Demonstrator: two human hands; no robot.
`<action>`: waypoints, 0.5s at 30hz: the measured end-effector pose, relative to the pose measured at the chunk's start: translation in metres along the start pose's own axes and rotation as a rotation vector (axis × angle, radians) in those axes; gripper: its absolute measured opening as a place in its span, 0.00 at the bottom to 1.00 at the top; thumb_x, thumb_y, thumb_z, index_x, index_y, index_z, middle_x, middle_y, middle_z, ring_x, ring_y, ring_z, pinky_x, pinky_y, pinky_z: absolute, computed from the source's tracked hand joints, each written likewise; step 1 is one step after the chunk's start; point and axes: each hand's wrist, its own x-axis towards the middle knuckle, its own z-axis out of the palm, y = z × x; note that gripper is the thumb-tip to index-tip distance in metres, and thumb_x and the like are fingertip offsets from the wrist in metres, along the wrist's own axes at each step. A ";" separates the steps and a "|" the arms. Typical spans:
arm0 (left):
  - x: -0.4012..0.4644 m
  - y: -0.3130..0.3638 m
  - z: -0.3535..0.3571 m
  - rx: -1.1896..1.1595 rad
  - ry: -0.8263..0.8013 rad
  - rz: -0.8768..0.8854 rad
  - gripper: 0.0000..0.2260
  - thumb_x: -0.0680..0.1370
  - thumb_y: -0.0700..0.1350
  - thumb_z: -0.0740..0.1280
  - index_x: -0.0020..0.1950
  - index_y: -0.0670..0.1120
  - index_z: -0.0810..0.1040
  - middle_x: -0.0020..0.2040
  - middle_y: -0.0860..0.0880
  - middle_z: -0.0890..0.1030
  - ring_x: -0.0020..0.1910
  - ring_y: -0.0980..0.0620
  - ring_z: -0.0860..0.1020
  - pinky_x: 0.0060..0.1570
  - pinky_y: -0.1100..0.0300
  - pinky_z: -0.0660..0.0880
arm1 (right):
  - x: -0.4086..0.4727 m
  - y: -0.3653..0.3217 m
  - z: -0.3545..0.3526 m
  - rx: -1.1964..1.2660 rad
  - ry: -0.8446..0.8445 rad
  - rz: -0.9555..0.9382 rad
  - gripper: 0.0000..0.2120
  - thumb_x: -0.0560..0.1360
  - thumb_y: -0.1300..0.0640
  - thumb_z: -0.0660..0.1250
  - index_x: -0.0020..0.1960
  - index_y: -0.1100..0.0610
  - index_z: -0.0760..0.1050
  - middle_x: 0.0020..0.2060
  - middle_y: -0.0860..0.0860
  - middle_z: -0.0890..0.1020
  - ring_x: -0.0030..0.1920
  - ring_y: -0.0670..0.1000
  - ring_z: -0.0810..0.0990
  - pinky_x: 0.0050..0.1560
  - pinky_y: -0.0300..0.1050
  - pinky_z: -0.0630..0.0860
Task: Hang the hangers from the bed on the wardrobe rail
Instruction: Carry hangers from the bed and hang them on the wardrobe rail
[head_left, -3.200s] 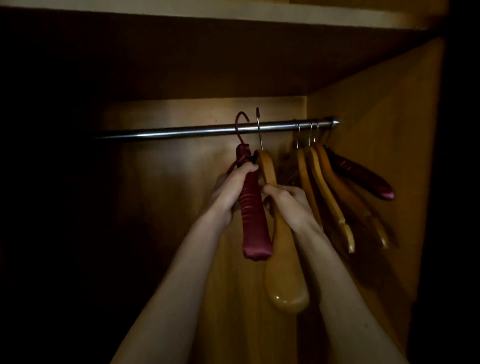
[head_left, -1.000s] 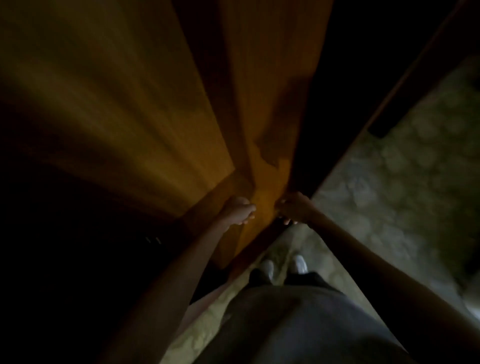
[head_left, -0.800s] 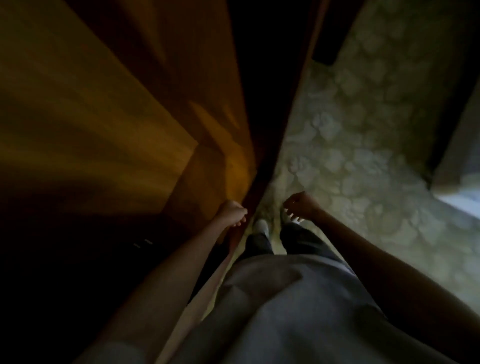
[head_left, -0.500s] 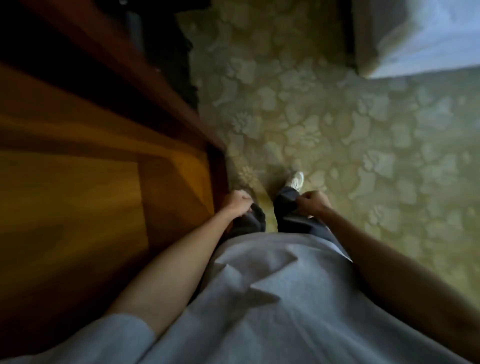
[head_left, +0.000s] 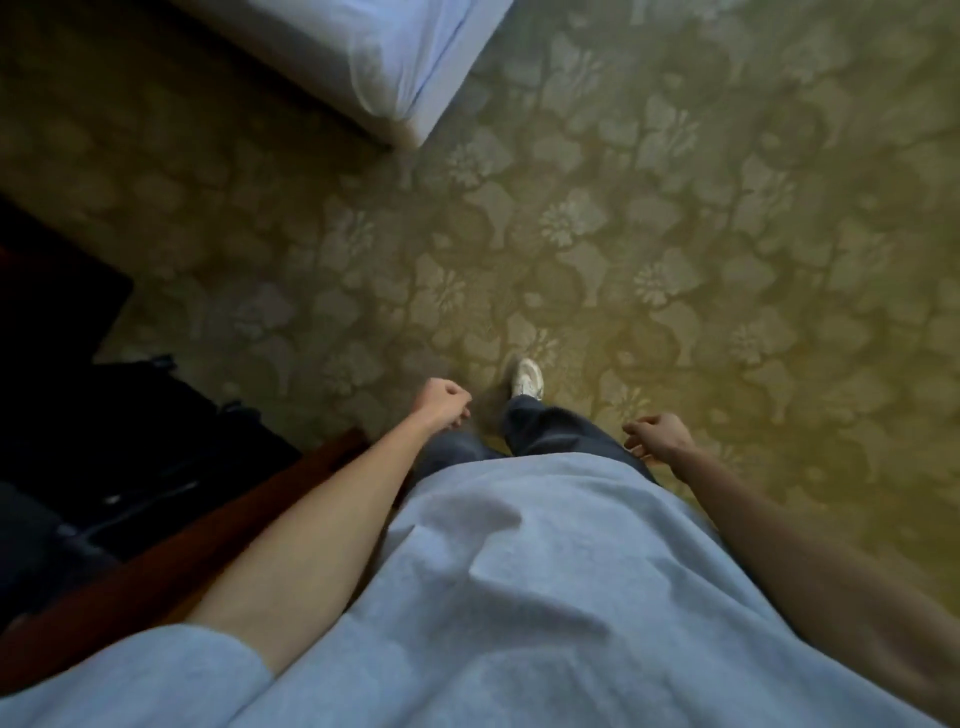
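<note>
I look straight down at the floor. My left hand (head_left: 441, 402) hangs in front of my body, curled into a loose fist, with nothing in it. My right hand (head_left: 657, 434) hangs to the right, fingers loosely curled, also holding nothing. A corner of the bed (head_left: 374, 57) with a white sheet shows at the top, ahead of me. No hanger, rail or wardrobe interior is in view.
Patterned green-gold carpet (head_left: 675, 234) covers the floor ahead and to the right. A reddish wooden edge (head_left: 208, 535) runs diagonally at the lower left, with dark things (head_left: 104, 441) behind it. One white shoe (head_left: 527, 379) steps forward.
Both hands let go of the hangers at the rail and dropped to my sides. The view swung from the wardrobe down to the carpet, with the bed corner now ahead.
</note>
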 end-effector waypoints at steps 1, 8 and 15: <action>0.006 0.009 -0.004 0.034 0.021 -0.015 0.08 0.81 0.40 0.66 0.44 0.43 0.82 0.34 0.48 0.81 0.29 0.54 0.76 0.26 0.64 0.71 | 0.005 -0.010 -0.009 0.024 -0.006 -0.004 0.11 0.79 0.59 0.65 0.50 0.67 0.82 0.36 0.55 0.84 0.34 0.53 0.81 0.43 0.48 0.80; 0.041 0.036 -0.043 0.087 0.146 -0.170 0.10 0.79 0.42 0.68 0.39 0.42 0.84 0.38 0.43 0.84 0.38 0.46 0.80 0.43 0.55 0.78 | 0.040 -0.139 -0.049 0.114 -0.035 -0.182 0.09 0.80 0.58 0.65 0.53 0.63 0.81 0.36 0.53 0.83 0.32 0.49 0.79 0.31 0.41 0.76; 0.082 0.099 -0.074 0.141 0.072 -0.218 0.14 0.80 0.36 0.63 0.33 0.42 0.75 0.32 0.46 0.73 0.29 0.52 0.67 0.28 0.61 0.64 | 0.090 -0.296 -0.110 0.084 -0.055 -0.366 0.08 0.78 0.58 0.65 0.47 0.59 0.83 0.39 0.56 0.86 0.33 0.49 0.82 0.34 0.42 0.78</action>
